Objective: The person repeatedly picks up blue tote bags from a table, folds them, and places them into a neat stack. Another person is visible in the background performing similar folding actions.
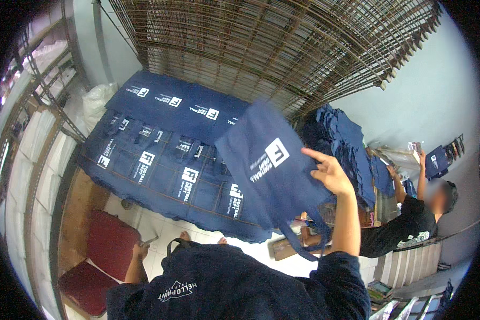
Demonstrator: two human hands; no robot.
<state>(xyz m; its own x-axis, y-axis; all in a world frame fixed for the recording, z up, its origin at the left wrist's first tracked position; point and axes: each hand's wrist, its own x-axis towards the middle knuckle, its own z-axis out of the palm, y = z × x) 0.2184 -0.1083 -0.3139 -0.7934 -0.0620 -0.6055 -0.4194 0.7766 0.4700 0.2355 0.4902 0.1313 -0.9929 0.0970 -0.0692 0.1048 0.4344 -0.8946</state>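
A navy cloth tote bag [256, 160] with a white print is lifted in front of me, its handle loop [309, 242] hanging below. My right hand [333, 173] grips the bag at its right side, the index finger stretched along the cloth. Low on the left, beside a dark red chair, my left hand [140, 250] is closed around a thin greyish thing that I cannot make out. Ahead, a broad table is covered with printed navy cloth pieces [160, 186]; the lifted bag hides part of its right end.
A wire drying rack [240, 48] overhangs the table. Piled navy cloth [336, 144] stands at the right, near a co-worker in black [400, 229] with both arms raised. Red chairs [109, 242] and shelving with white stacks [34, 160] are at the left.
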